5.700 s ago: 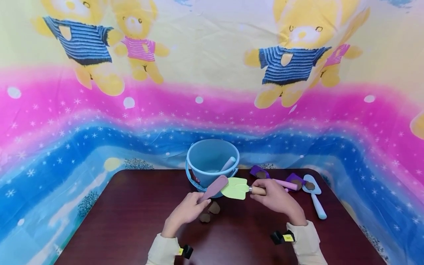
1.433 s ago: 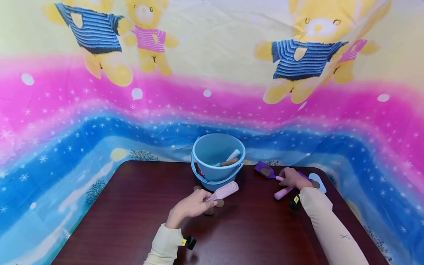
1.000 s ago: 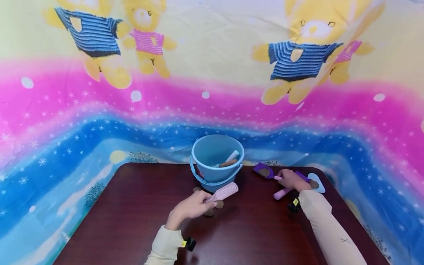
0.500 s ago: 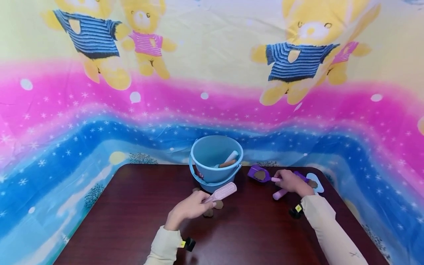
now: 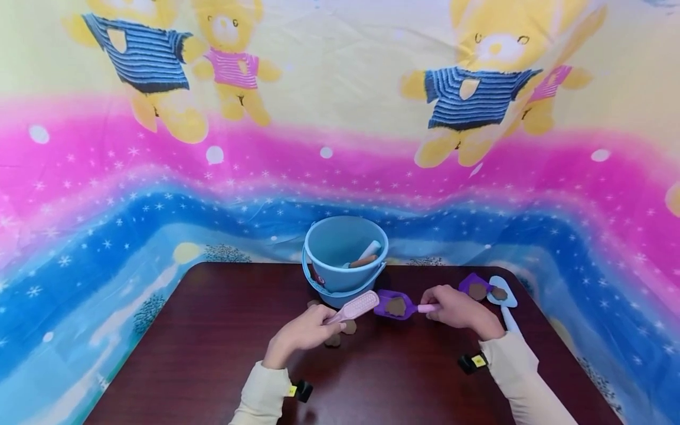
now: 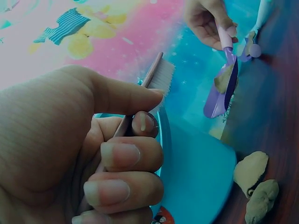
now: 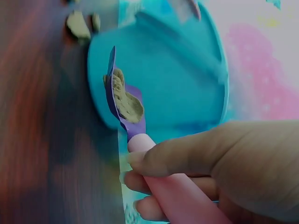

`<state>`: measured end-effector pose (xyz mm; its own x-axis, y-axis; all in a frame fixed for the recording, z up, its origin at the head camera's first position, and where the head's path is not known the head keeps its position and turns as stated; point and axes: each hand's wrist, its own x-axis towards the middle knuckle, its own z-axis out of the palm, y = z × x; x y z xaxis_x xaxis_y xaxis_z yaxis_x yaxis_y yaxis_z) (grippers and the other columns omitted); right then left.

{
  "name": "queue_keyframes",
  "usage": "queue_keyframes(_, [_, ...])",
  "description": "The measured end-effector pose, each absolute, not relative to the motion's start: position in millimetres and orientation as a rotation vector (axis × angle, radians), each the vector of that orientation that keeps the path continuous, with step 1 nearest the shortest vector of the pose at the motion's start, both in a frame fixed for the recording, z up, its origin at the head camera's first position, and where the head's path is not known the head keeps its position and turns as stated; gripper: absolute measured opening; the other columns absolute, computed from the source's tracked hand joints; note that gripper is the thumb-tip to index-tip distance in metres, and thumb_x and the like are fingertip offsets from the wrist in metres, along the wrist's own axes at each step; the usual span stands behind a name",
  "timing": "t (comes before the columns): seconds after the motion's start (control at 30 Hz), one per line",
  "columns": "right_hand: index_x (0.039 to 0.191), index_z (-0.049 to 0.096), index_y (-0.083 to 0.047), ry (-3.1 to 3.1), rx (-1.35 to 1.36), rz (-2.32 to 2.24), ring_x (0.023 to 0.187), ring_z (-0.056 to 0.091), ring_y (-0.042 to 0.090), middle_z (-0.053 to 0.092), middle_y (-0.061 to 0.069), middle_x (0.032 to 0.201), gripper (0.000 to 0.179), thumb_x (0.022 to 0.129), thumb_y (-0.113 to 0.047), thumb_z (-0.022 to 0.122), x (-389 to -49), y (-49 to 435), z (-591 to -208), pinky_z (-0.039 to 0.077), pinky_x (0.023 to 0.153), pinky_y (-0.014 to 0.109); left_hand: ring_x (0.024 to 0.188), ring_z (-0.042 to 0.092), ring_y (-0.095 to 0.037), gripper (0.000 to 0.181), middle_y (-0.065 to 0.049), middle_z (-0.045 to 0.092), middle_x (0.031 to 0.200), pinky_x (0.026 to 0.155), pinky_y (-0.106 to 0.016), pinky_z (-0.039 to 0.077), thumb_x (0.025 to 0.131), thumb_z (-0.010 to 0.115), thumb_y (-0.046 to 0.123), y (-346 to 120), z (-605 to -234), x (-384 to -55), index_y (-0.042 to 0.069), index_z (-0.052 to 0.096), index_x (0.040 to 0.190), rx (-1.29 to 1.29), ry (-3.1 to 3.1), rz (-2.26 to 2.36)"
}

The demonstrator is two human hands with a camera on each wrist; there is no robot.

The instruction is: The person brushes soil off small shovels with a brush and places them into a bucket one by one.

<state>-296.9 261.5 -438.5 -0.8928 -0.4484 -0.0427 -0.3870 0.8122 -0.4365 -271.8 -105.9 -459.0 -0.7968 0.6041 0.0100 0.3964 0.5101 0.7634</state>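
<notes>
My left hand (image 5: 303,332) grips a pale pink brush (image 5: 361,305) by its handle, in front of the bucket. White bristles (image 6: 163,77) show along one side of its head in the left wrist view. With thumb and fingers, my right hand (image 5: 458,307) holds the pink handle (image 7: 180,193) of a purple toy shovel (image 5: 411,306). A brown clay-like lump (image 5: 395,306) lies in the shovel's scoop, whose tip is close beside the brush head. Just behind both tools stands a light blue bucket (image 5: 340,278).
A pale blue handle (image 5: 370,250) and a brown wooden handle (image 5: 363,261) lean inside the bucket. Several brown lumps (image 5: 349,326) lie on the dark table (image 5: 212,354). At the right, another purple shovel (image 5: 468,283) and a light blue shovel (image 5: 510,322) hold brown lumps.
The right hand, seen earlier with a green shovel, has since taken the purple shovel from the right side and brought it left toward the brush. A brown handle now sits in the bucket.
</notes>
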Motion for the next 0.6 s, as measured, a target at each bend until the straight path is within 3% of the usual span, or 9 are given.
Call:
queue_keyframes(0.33, [0.098, 0.074, -0.015, 2.803, -0.865, -0.652, 0.073, 0.057, 0.007, 0.067, -0.010, 0.085, 0.011, 0.089, -0.010, 0.076, -277.1, 217.8, -437.2, 0.050, 0.071, 0.029, 0.051, 0.043, -0.006, 0.025, 0.006, 0.052, 0.061, 0.049, -0.023, 0.039, 0.101, 0.061, 0.026, -103.7, -460.5, -269.5, 0.013, 0.069, 0.081, 0.874, 2.436, 1.188])
queue_keyframes(0.6, [0.100, 0.076, -0.011, 2.752, -0.945, -0.719, 0.071, 0.059, 0.006, 0.071, -0.005, 0.086, 0.012, 0.088, -0.011, 0.079, -275.1, 197.7, -432.7, 0.053, 0.070, 0.026, 0.048, 0.038, -0.004, 0.034, 0.008, 0.047, 0.056, 0.047, -0.021, 0.032, 0.100, 0.061, 0.025, -97.6, -461.3, -267.2, 0.007, 0.062, 0.071, 0.915, 2.442, 1.135])
